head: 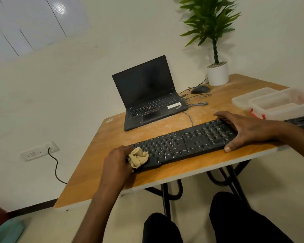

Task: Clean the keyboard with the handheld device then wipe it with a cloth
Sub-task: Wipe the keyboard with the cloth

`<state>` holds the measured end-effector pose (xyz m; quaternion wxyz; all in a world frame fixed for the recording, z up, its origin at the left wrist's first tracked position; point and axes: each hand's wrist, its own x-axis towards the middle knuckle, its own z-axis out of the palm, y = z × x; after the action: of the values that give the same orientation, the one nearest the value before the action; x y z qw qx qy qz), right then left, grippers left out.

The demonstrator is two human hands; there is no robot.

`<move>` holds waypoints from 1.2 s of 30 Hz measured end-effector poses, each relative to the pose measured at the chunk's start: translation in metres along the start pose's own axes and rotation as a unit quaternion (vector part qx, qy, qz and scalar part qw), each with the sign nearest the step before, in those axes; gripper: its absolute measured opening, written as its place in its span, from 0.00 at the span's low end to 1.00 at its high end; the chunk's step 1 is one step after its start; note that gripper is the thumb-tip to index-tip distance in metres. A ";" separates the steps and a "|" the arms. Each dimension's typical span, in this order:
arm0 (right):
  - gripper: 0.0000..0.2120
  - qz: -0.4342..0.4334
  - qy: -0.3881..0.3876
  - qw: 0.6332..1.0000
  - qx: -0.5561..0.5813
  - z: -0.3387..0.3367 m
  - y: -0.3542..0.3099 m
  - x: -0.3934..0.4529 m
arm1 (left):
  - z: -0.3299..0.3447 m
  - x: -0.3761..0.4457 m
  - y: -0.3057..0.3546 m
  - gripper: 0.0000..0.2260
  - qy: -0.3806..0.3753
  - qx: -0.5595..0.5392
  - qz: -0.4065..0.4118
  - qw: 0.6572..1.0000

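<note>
A black keyboard [182, 143] lies along the front edge of the wooden table [112, 176]. My left hand [117, 159] grips a crumpled beige cloth [138, 157] and holds it against the keyboard's left end. My right hand [242, 129] lies over the right end, by the number pad, with fingers curled over the far edge and the thumb on the near edge. A dark object [302, 121] shows at the right edge of view, behind my right forearm; I cannot tell what it is.
An open black laptop [147, 95] stands behind the keyboard, with a wired mouse [200, 89] and loose cables to its right. A potted plant [217, 74] is at the far corner. Clear plastic containers [277, 106] sit at the right. My knees are under the table.
</note>
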<state>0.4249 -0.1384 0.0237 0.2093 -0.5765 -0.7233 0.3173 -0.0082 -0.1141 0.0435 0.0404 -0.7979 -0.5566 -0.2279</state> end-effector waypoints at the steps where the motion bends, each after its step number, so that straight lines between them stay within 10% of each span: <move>1: 0.59 0.000 0.001 1.000 -0.006 0.000 0.000 0.000 | 0.004 0.008 -0.004 0.15 0.012 0.009 -0.001 1.000; 36: 0.62 -0.010 -0.008 1.000 0.013 -0.001 -0.005 -0.001 | 0.008 0.054 -0.035 0.12 0.040 0.028 -0.062 0.997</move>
<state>0.4222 -0.1402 0.0281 0.2144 -0.5639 -0.7263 0.3293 -0.0224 -0.0511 0.0522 0.0711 -0.7509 -0.6087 -0.2463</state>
